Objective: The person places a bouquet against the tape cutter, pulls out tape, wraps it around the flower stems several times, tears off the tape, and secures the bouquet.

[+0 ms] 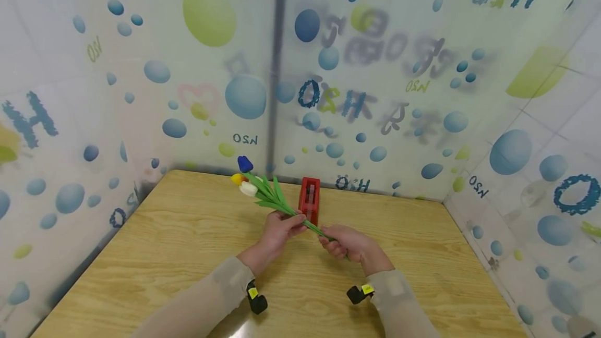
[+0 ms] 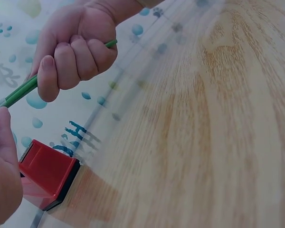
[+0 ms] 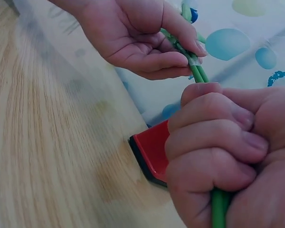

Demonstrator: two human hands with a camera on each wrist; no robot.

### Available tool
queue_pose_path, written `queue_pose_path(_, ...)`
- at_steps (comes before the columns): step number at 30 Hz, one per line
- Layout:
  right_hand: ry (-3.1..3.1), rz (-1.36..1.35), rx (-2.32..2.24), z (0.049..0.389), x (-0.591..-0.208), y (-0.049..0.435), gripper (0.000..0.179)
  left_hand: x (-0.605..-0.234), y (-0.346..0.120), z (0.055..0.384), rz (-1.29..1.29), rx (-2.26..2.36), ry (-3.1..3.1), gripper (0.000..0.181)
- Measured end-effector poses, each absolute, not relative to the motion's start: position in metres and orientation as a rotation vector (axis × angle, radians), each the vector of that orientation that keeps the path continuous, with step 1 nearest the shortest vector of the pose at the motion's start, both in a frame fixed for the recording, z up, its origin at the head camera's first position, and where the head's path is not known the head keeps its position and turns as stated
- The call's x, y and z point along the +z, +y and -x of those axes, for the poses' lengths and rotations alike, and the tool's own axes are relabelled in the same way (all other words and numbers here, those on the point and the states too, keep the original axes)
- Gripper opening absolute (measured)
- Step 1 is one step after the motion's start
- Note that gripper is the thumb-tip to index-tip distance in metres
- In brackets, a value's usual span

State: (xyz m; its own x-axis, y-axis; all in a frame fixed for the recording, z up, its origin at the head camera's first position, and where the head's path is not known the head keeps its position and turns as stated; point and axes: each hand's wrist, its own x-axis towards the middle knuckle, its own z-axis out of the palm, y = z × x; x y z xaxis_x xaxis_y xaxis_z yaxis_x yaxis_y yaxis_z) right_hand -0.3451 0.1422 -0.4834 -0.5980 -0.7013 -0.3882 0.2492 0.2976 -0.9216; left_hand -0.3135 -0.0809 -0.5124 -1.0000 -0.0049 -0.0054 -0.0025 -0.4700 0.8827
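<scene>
A small bunch of tulips [image 1: 277,200] slants across the head view, with blue, yellow and white heads at the upper left and long green stems. My left hand [image 1: 277,231] pinches the stems between thumb and fingers, below the leaves. Lower down, my right hand [image 1: 349,244] wraps its curled fingers around the stem ends, whose tips poke out past the fist. Clear shiny tape [image 3: 194,61] lies around the stems at the left fingertips in the right wrist view. A red tape dispenser [image 1: 310,197] stands on the table just behind the hands, its front end partly hidden.
The wood-grain table [image 1: 202,223] extends around both hands. A patterned curtain wall [image 1: 291,67] with blue and green spots rises at the table's back edge, and similar walls flank both sides. Black wrist cameras [image 1: 257,302] hang at the cuffs of both sleeves.
</scene>
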Motion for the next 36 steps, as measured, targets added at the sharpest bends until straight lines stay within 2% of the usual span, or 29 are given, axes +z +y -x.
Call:
queue_pose_path(4, 1.874, 0.475, -1.399, 0.347, -0.484, 0.143, 0.042, -0.512, -0.081, 0.314, 0.016, -2.709, -1.592, 0.005)
queue_pose_path(12, 2.410, 0.865, -1.115, 0.345, -0.480, 0.136, 0.049, -0.511, -0.081, 0.314, -0.010, -2.731, -1.537, 0.014)
queue_pose_path(17, 2.696, 1.027, -0.870, 0.343, -0.476, 0.133, 0.040, -0.508, -0.081, 0.313, -0.064, -2.720, -1.562, 0.002)
queue_pose_path(20, 2.739, 1.060, -0.800, 0.342, -0.475, 0.133, 0.039, -0.508, -0.081, 0.312, -0.081, -2.705, -1.583, 0.015)
queue_pose_path(23, 2.722, 1.051, -0.798, 0.341, -0.475, 0.132, 0.040, -0.509, -0.081, 0.312, -0.076, -2.692, -1.601, 0.022)
queue_pose_path(26, 2.664, 0.990, -0.849, 0.341, -0.475, 0.132, 0.042, -0.510, -0.082, 0.313, -0.085, -2.685, -1.615, 0.020)
queue_pose_path(36, 2.150, 0.512, -1.295, 0.341, -0.478, 0.139, 0.058, -0.510, -0.083, 0.313, -0.062, -2.677, -1.683, 0.013)
